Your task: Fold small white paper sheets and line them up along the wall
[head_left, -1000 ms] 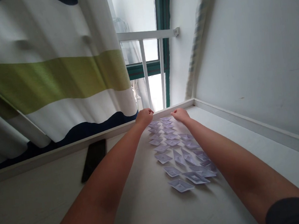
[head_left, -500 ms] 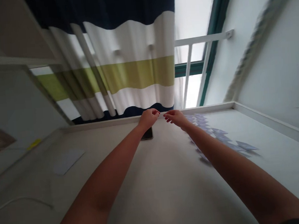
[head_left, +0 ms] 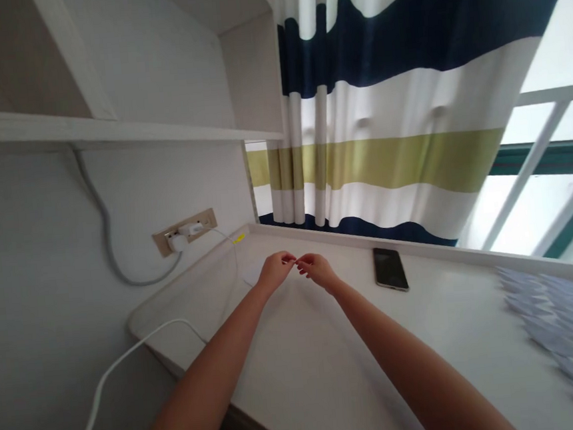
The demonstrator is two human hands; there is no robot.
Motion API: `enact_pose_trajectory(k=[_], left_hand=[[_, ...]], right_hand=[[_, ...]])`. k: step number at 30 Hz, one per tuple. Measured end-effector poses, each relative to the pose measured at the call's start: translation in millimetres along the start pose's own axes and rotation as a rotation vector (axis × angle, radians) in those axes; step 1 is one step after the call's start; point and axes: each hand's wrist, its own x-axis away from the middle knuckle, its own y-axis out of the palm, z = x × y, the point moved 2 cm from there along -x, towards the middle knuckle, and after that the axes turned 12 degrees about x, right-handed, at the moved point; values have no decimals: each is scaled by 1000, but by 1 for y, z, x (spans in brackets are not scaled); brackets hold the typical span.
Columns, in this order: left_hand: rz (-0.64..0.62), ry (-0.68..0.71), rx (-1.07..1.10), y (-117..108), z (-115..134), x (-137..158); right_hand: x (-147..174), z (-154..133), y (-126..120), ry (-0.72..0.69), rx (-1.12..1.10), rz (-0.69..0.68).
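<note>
Over the white desk (head_left: 299, 361), my left hand (head_left: 275, 271) and my right hand (head_left: 317, 270) are raised with their fingertips nearly meeting. Thumb and fingers of my left hand are pinched together. My right hand is closed in a similar pinch, its lower fingers curled. Whatever lies between the fingertips, if anything, is too small to make out. Just behind my left hand a sheet of white paper (head_left: 252, 274) lies on the desk, partly covered by the hand. To the right of my right hand rests a dark-screened phone (head_left: 390, 270).
Many folded pale paper pieces (head_left: 561, 325) lie in overlapping rows at the right. A white cable (head_left: 105, 378) crosses the left edge. Plugs sit in a wall socket (head_left: 187, 231) beneath a shelf (head_left: 159, 134). A striped curtain (head_left: 392, 159) hangs behind the desk.
The view has turned left, so the socket and shelf show more fully and the phone and folded papers sit farther right. Both hands have moved left over the desk, fingertips closer together.
</note>
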Motion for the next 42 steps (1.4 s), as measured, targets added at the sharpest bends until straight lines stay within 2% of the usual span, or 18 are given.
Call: enact_pose_trajectory(k=[2,5,8,11,17,21,29,42], left_hand=[[45,-30,-115,-11,-24,5],[137,27,-315,-20,-51,12],[175,-17,-331,-21,-73,15],[148,-65,-280,-22,-86,13],[144,-141,-211,-29,-87,8],[203,-167,-219,-31,-86,8],[293,-230,-104,-31,-91,7],[191,-253,-174,-30,-87,6]], right_hand=[[-7,-2,22,-30,109,-2],[-13,-2,42,-141,280,19],[-16,3,54,-186,372,0],[-17,12,59,-179,371,15],[-17,19,62,-165,318,29],[-18,19,62,-145,302,26],[-17,19,61,-165,310,38],[-16,16,60,-160,357,29]])
